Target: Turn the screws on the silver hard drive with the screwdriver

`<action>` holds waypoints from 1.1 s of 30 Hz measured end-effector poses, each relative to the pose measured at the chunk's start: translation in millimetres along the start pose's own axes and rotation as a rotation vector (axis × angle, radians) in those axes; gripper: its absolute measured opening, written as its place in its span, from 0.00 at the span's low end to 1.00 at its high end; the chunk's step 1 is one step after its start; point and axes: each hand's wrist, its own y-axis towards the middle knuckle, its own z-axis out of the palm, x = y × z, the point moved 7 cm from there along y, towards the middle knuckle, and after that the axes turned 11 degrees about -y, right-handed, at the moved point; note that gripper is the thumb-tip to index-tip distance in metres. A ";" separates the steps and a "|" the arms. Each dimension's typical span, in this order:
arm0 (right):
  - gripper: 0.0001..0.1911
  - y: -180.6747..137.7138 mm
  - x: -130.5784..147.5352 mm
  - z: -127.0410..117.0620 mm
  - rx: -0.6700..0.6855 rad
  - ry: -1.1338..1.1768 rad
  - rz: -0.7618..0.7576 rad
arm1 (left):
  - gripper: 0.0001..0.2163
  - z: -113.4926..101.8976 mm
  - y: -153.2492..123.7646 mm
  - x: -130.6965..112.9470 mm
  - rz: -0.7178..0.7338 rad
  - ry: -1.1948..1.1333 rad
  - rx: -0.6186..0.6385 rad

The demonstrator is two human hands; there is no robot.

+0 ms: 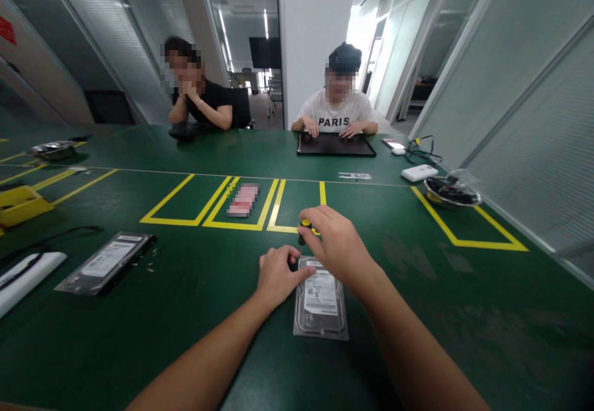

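The hard drive (321, 302) lies flat on the green table (440, 312), just before the person. The right hand (341, 247) grips the yellow-capped screwdriver (304, 225) upright at the drive's far left corner. The left hand (277, 275) curls beside that corner; its hold cannot be determined. Risk: a tilted tip may slip and score the casing, or the drive may slide.

right hand (336, 247) – grips screwdriver (304, 224); left hand (276, 276) – on hard drive (321, 304)
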 end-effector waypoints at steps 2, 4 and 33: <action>0.08 0.5 -0.5 0.0 -0.004 0.047 -0.025 | 0.17 0.4 -0.1 0.3 0.002 -0.004 0.002; 0.09 0.7 -0.1 -2.1 -0.036 0.084 -0.059 | 0.17 0.5 -0.2 0.7 0.003 -0.008 0.003; 0.08 0.3 -3.4 -3.3 -0.060 0.100 -0.052 | 0.18 -0.3 -0.1 1.7 0.007 -0.030 -0.005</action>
